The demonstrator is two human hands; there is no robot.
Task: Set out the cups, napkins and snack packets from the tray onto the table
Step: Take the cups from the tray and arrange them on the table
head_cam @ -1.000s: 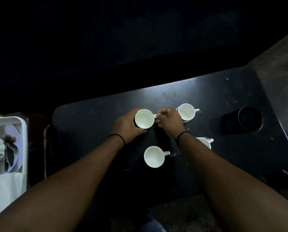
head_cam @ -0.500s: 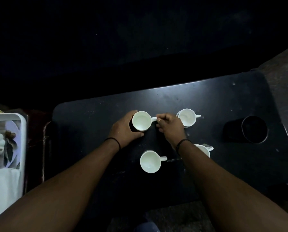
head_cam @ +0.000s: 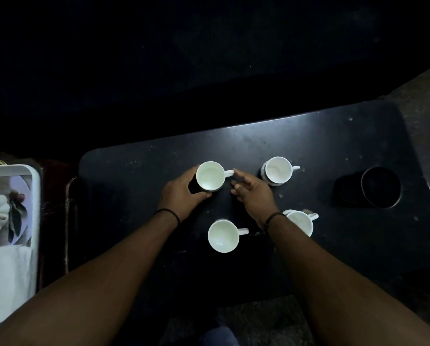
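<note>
Dark surface (head_cam: 258, 146) carried 4 white cups; the left hand (head_cam: 181, 196) curled round the far-left cup (head_cam: 210, 175), the right hand (head_cam: 253, 196) lay loosely spread beside its handle. Probably light, brittle, slick china, best held by body or handle.

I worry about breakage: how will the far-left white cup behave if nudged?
The glossy white handled cup looks ceramic, so probably rigid and chippable. Upright and empty, it likely slides on the smooth black table rather than tipping.

four white cups upright on dark table (head_cam: 308, 141), handles pointing right: far-left cup (head_cam: 210, 175) in my left hand (head_cam: 184, 196), far-right cup (head_cam: 276, 170), near-left cup (head_cam: 223, 236), near-right cup (head_cam: 301, 221). white napkin (head_cam: 6, 278) in tray (head_cam: 35, 196).
</note>
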